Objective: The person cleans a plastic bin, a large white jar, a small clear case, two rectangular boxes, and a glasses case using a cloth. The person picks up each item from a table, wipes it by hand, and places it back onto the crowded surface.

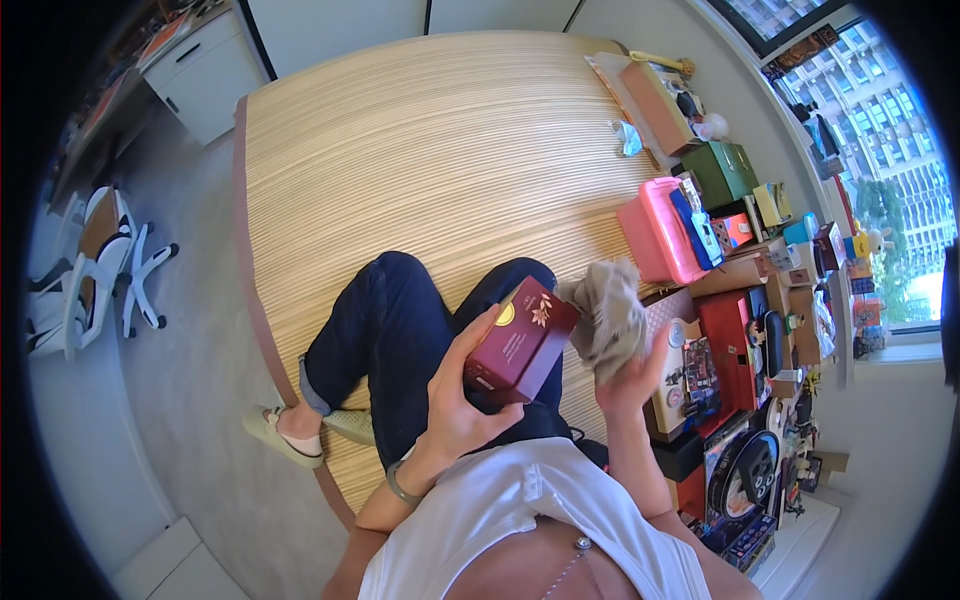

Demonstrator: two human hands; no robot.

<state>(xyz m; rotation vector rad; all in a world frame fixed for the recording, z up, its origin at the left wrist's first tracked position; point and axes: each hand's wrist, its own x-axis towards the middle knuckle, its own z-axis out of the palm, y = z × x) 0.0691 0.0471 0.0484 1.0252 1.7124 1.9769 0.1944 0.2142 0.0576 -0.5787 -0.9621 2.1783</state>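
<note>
A dark maroon box [522,345] with a gold round seal and a flower print is gripped in my left hand [462,390], thumb and fingers around its sides. It is held tilted above my lap. In my right hand [632,378] is a crumpled grey-beige cloth [610,318], bunched up just right of the box and slightly blurred. The cloth hides part of the right fingers. A small gap shows between the cloth and the box.
I sit on a bed with a striped mat [400,150]. Along its right side are a pink bin [660,230], a green box [720,172], a red box [727,345] and many small items. A face mask [627,138] lies on the mat. An office chair [105,265] stands left.
</note>
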